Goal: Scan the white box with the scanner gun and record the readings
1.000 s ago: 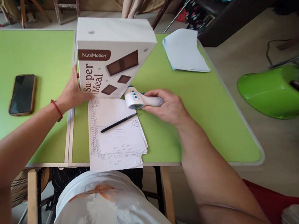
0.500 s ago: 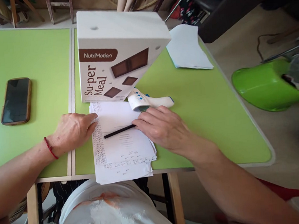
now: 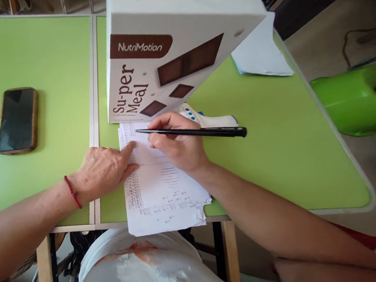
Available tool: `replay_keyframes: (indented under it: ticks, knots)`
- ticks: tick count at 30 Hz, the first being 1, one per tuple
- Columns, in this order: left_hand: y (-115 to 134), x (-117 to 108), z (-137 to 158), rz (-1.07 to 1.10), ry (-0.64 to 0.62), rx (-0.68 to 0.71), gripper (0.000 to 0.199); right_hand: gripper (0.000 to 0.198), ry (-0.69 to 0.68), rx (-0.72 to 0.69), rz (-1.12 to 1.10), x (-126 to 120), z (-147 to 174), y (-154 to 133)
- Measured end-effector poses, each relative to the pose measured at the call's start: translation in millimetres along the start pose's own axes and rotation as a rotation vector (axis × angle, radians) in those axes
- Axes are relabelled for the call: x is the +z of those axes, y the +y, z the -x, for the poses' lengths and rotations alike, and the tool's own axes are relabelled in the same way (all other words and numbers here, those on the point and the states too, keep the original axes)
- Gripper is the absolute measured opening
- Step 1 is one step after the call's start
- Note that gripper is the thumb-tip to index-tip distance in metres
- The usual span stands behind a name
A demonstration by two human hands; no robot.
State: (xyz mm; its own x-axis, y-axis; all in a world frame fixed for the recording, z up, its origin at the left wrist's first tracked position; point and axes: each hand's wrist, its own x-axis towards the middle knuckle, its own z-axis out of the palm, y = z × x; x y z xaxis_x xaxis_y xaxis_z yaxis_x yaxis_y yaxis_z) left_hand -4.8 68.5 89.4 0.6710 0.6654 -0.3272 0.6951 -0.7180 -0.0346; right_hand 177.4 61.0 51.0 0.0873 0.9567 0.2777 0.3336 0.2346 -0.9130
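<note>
The right hand [image 3: 182,146] holds a black pen [image 3: 221,132] between thumb and fingers, its tip pointing left over the columns of small writing at the far left of the papers [image 3: 165,186]; whether it touches the sheet is hard to tell. The left hand [image 3: 102,171], a red bracelet [image 3: 72,192] round its wrist, lies with forefinger and thumb on the papers' left margin. Just beyond the papers a white and brown box [image 3: 145,90] stands on the green table [image 3: 274,164], with a white thermometer [image 3: 219,121] partly hidden behind the right hand. A phone [image 3: 17,121] lies to the left, more sheets [image 3: 261,55] far right
</note>
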Motion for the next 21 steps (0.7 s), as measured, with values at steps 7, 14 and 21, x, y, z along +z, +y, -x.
replay_keyframes:
  ticks: [7,14,21]
  knots:
    - [1.0,2.3,-1.6,0.004,0.051,0.005,0.049,0.016,0.071,-0.099,0.173,2.5,5.1,11.1]
    - [0.1,0.0,-1.0,0.015,0.014,-0.007,0.05,0.016,0.023,-0.143,0.147,2.6,5.0,12.3]
    - [-0.4,1.5,-1.5,0.007,0.044,0.0,0.046,0.019,0.018,-0.116,0.198,2.9,6.3,14.6]
